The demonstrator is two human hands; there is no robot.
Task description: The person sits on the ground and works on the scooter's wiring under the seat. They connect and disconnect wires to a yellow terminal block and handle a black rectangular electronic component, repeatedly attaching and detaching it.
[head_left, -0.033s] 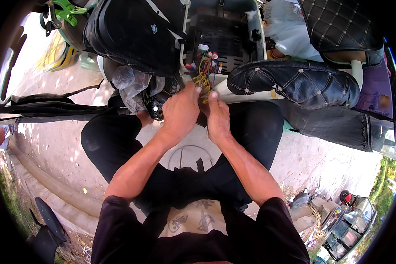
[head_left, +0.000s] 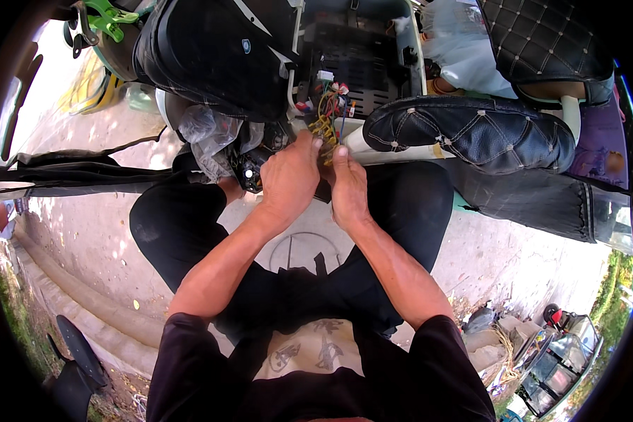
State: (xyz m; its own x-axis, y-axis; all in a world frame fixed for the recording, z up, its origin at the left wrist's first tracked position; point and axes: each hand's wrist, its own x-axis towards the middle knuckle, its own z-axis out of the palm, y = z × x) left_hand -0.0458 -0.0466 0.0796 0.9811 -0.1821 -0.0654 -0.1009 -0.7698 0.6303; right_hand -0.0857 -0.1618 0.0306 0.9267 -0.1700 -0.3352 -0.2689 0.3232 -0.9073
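Observation:
A bundle of coloured wires (head_left: 323, 126), mostly yellow near my fingers, runs out over the near edge of an open compartment (head_left: 416, 53). My left hand (head_left: 290, 176) is closed on the near end of these wires, its thumb on top. Close beside it, my right hand (head_left: 348, 184) also pinches the wires, thumb pointing away from me. My fingertips and the wire ends between them are mostly hidden. Farther up the bundle sit a white connector (head_left: 325, 75) and several red and white ones.
A black bag-like cover (head_left: 211, 56) lies to the left, above crumpled clear plastic (head_left: 211, 130). On the right is a quilted black padded bar (head_left: 471, 133), with a matching pad (head_left: 541, 42) behind it. My knees flank the work. A kerb (head_left: 77, 295) runs along the left.

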